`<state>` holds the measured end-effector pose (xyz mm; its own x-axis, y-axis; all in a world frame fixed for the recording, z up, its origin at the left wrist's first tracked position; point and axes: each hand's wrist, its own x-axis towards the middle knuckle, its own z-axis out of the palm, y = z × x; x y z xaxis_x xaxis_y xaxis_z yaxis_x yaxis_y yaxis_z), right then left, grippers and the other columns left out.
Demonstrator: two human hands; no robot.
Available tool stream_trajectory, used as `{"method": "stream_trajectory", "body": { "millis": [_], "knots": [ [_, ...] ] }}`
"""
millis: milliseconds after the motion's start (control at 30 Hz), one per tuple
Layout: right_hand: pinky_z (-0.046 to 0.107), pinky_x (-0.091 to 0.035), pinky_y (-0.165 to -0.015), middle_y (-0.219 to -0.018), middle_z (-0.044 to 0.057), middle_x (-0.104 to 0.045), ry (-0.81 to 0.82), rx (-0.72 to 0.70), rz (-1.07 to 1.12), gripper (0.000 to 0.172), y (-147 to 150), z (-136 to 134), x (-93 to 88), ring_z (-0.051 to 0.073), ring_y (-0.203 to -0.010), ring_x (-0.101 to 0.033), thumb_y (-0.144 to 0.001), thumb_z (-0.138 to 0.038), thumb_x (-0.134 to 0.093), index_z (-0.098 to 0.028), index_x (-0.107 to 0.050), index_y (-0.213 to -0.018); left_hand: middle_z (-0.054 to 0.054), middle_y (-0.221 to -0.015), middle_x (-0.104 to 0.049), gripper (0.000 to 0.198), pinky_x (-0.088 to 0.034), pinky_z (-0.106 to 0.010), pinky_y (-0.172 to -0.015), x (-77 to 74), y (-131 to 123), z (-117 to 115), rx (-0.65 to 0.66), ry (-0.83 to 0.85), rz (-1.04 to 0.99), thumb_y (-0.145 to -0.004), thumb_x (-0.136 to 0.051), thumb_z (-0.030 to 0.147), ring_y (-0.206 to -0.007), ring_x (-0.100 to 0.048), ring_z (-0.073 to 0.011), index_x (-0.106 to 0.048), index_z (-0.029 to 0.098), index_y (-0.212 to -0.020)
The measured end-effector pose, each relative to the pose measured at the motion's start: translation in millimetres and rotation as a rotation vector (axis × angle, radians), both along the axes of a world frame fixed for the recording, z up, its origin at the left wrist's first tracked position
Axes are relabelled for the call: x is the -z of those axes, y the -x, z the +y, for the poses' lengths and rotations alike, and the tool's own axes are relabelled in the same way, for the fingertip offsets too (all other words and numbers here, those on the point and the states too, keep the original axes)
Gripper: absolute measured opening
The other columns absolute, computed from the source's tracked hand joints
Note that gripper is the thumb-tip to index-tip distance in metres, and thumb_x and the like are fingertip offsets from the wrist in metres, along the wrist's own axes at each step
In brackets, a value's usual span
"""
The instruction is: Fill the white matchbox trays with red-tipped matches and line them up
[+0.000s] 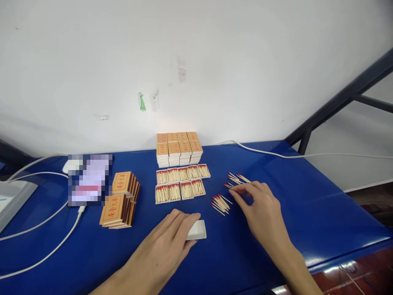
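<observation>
My left hand (172,237) grips a small white matchbox tray (198,230) by its sides, tilted so its hollow inside shows; I see no matches in it. To the right, the thumb and forefinger of my right hand (260,205) are pinched together on red-tipped matches (228,185) lying on the table; how many they hold is hidden. More loose matches (238,178) lie just beyond those fingers. Between my hands is a small pile of matches (220,204). Two rows of open trays filled with matches (180,191) stand ahead of the left hand.
Stacked closed matchboxes (179,148) stand against the white wall (230,82). Orange matchbox sleeves (118,207) are piled at left, beside a blurred phone (90,180) with a white cable (69,237). Another cable (285,156) crosses the back right of the blue table (319,205).
</observation>
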<state>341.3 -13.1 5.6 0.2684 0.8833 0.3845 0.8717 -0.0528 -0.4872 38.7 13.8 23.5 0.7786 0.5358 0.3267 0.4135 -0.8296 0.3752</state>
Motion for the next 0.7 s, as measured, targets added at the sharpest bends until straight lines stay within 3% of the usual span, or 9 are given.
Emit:
{"method": "stream_trajectory", "body": {
  "millis": [200, 700],
  "knots": [
    [0.047, -0.052, -0.084, -0.099, 0.011, -0.077, -0.025, 0.018, -0.027, 0.047, -6, 7, 4.7, 0.032, -0.097, -0.065, -0.116, -0.060, -0.053, -0.025, -0.081, -0.099, -0.013, -0.133, -0.077, 0.038, -0.072, -0.047, -0.100, 0.9, 1, -1, -0.001, -0.001, -0.006, -0.125, -0.041, 0.027, -0.118, -0.080, -0.0292, -0.049, 0.017, -0.160],
    [0.047, -0.055, -0.087, -0.101, 0.009, -0.079, 0.078, -0.067, 0.029, 0.034, 1, -6, -1.2, 0.033, -0.102, -0.067, -0.114, -0.049, -0.059, -0.029, -0.080, -0.097, -0.012, -0.135, -0.077, 0.039, -0.072, -0.047, -0.101, 2.7, 1, -1, -0.002, -0.017, 0.006, -0.125, -0.040, 0.028, -0.120, -0.080, -0.0298, -0.048, 0.018, -0.162]
  ]
}}
